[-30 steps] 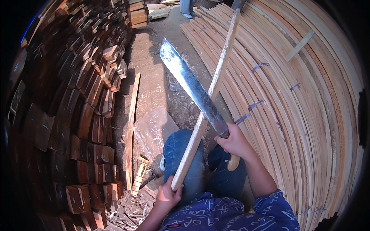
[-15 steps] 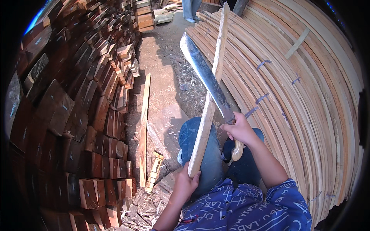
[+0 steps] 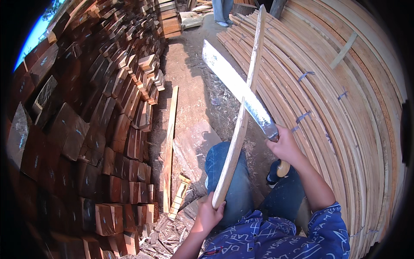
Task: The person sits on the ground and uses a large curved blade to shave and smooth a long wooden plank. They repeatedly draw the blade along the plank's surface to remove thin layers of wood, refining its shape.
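Wooden slat (image 3: 241,112) gripped by left hand (image 3: 209,213), right hand (image 3: 285,146) holding machete (image 3: 239,88).

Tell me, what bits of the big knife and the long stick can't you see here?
Head view only:
- Knife: its handle is mostly wrapped by the right hand; only the butt shows.
- Stick: its bottom end sits inside the left hand.
- Person at the top: cut off by the picture's edge, legs only.

Shiny metal machete blade (image 3: 235,84), pale smooth wooden slat (image 3: 241,116)

Stacked blocks (image 3: 86,142) lie left, bundled slats (image 3: 345,108) right (bare ground (image 3: 189,86) between).
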Available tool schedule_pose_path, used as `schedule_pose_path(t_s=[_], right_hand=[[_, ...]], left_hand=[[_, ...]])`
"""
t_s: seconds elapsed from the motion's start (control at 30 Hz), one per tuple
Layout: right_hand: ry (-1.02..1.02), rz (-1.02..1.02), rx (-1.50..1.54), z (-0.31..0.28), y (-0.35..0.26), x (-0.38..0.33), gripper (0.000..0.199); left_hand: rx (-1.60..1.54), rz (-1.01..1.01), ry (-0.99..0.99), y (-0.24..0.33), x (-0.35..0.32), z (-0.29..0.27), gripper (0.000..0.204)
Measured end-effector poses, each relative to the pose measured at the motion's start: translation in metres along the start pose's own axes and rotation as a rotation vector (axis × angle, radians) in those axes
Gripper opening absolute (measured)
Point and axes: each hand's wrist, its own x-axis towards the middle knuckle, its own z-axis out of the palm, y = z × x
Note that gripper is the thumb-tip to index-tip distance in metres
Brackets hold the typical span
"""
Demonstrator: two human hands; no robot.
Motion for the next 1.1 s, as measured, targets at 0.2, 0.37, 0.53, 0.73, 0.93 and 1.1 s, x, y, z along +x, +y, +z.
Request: schedule_pose_path(t_s=[0.2,0.37,0.53,0.73,0.93,1.1], right_hand=[[-0.065,0.119,0.028,-0.034,0.011,0.003,0.035],[0.088,0.116,0.194,-0.031,0.037,-0.005,0.035],[-0.044,0.092,0.009,-0.06,0.053,-0.009,0.033],[0.082,0.205,0.273,-0.059,0.054,-0.011,0.035],[-0.006,0.074,0.16,-0.044,0.069,-0.036,0.033],[-0.028,0.181,0.2,-0.051,0.048,-0.037,0.031]], left_hand=[[0.092,-0.039,-0.02,0.015,0.011,-0.003,0.033],[0.237,-0.024,-0.091,0.015,0.014,0.005,0.042],[0.285,-0.094,-0.092,0.028,0.016,0.008,0.039],[0.288,-0.08,-0.09,0.023,0.017,0.011,0.038],[0.344,-0.158,-0.088,0.029,0.013,0.008,0.038],[0.293,-0.006,-0.013,0.014,0.015,0.015,0.037]])
